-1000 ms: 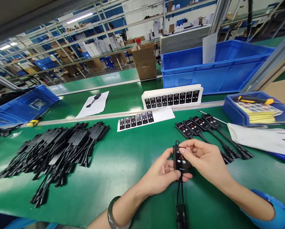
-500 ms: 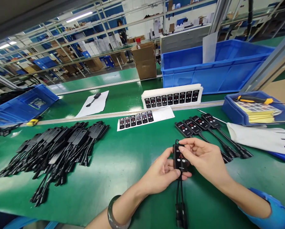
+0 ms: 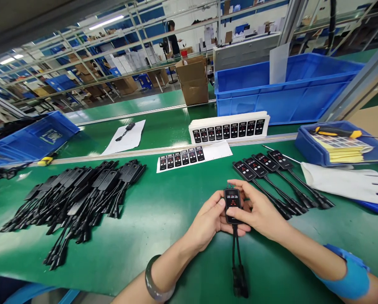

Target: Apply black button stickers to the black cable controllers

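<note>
The small black box is between the two hands, over the tabletop, with its printed label facing the camera. The grip of the left hand is closed around its left side; the right hand holds it as well, with the thumb lying across the lower part of the label. (This thumb hides the buttons, so I cannot tell whether the label is flat there.) Two black cables run down from the box and end in plugs.

In my judgement, the label could wrinkle or become crooked if the thumb pushes sideways, and uneven pressure could leave air under it. The weight of the plugs could also tilt the box, if the fingers become loose.

The tabletop is green and shiny. To the right, four labelled boxes lie side by side, near a white glove. Ahead there is a sheet with six labels, and behind it a stack of label sheets before a large blue bin. On the left lies a heap of black boxes. Farther away are metal racks, a cardboard carton and a co-worker beside a fan.
</note>
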A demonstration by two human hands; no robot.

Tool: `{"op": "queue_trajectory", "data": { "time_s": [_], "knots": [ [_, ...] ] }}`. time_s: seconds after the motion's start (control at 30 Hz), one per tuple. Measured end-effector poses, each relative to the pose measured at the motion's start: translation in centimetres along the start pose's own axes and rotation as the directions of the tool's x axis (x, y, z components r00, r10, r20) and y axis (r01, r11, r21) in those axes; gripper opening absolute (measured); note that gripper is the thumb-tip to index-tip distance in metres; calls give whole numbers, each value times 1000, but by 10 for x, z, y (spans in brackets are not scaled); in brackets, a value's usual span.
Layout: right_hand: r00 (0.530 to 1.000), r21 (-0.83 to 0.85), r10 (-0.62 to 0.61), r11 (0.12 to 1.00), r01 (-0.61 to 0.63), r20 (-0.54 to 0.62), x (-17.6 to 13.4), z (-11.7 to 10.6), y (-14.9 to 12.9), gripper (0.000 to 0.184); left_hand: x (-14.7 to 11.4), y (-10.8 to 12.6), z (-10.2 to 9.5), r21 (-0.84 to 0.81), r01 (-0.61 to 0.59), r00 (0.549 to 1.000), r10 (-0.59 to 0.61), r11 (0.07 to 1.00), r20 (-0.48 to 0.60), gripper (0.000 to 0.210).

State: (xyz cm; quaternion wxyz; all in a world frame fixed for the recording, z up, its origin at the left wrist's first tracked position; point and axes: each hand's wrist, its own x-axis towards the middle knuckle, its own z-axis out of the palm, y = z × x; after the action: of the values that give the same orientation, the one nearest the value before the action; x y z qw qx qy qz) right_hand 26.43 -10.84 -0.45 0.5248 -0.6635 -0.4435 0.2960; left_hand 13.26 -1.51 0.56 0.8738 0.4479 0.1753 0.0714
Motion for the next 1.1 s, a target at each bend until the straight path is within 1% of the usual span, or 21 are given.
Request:
{"op": "queue_trajectory", "data": {
  "time_s": [0.07, 0.17, 0.2, 0.23, 0.27, 0.37, 0.4, 0.53, 0.6, 0.67, 0.73, 0.77, 0.83, 0.87, 0.9, 0.93, 0.97, 1.0, 1.03, 1.07, 1.1],
  "knots": [
    [999, 12, 17, 1000, -18, 48, -3, 3, 0, 66, 1, -1, -2, 3, -22, 999, 22, 1000, -34, 33],
    [991, 61, 46, 997, -54, 128, -5, 5, -2, 97, 1, 0, -3, 30, -23, 997, 25, 999, -75, 33],
    [986, 89, 47, 994, -61, 161, -5, 5, -3, 103, 1, 1, -3, 43, -23, 996, 27, 999, -82, 33],
    [981, 121, 42, 990, -65, 187, -5, 4, -3, 104, 2, 1, -3, 57, -29, 996, 34, 998, -87, 34],
    [978, 155, 31, 986, -63, 205, -5, 4, -3, 97, 2, 2, -3, 68, -36, 995, 42, 997, -89, 35],
    [980, 205, 2, 978, -44, 200, -3, 3, -1, 60, 3, 1, -3, 108, -59, 994, 68, 992, -83, 39],
    [981, 202, 5, 978, -45, 194, -3, 3, 0, 53, 3, 0, -2, 139, -63, 994, 75, 988, -83, 40],
    [977, 203, 26, 977, -70, 211, -2, 5, -1, 44, 0, -3, -1, 341, -100, 985, 140, 935, -96, 40],
    [976, 197, 26, 978, -69, 214, -1, 6, -1, 42, 0, -4, -1, 404, -104, 983, 156, 909, -97, 39],
    [981, 108, 13, 994, -35, 195, -1, 7, 0, 42, 2, -5, -2, 391, -93, 984, 144, 916, -104, 40],
    [990, -59, -32, 997, 40, 135, -2, 10, 3, 46, 6, -6, -2, 304, -99, 980, 146, 948, -138, 45],
    [992, -147, -77, 985, 92, 102, -2, 11, 4, 51, 8, -6, -2, 244, -113, 976, 154, 963, -156, 49],
    [980, -302, -188, 933, 199, 65, -2, 13, 6, 61, 11, -5, -4, 156, -139, 976, 163, 978, -147, 59],
    [969, -364, -241, 898, 246, 61, -1, 12, 6, 64, 13, -3, -5, 156, -146, 979, 165, 977, -117, 64],
    [957, -423, -284, 861, 281, 58, 1, 10, 6, 63, 14, 0, -8, 205, -156, 981, 176, 966, -82, 67],
    [948, -485, -316, 823, 297, 43, 4, 5, 5, 59, 14, 3, -11, 314, -177, 978, 203, 933, -53, 67],
    [941, -551, -338, 783, 289, 13, 7, -2, 5, 55, 15, 8, -17, 479, -205, 967, 253, 854, -39, 64],
    [937, -619, -350, 741, 261, -25, 11, -11, 4, 53, 15, 13, -23, 682, -207, 947, 319, 701, -40, 60],
    [937, -689, -343, 693, 209, -60, 16, -22, 5, 53, 15, 18, -31, 860, -158, 922, 385, 486, -48, 55],
    [943, -760, -319, 636, 137, -96, 20, -33, 5, 52, 16, 24, -39, 965, -58, 896, 439, 257, -64, 51],
    [956, -824, -267, 565, 53, -122, 25, -45, 6, 51, 17, 29, -48, 995, 64, 873, 479, 71, -91, 50]
  ]
}}
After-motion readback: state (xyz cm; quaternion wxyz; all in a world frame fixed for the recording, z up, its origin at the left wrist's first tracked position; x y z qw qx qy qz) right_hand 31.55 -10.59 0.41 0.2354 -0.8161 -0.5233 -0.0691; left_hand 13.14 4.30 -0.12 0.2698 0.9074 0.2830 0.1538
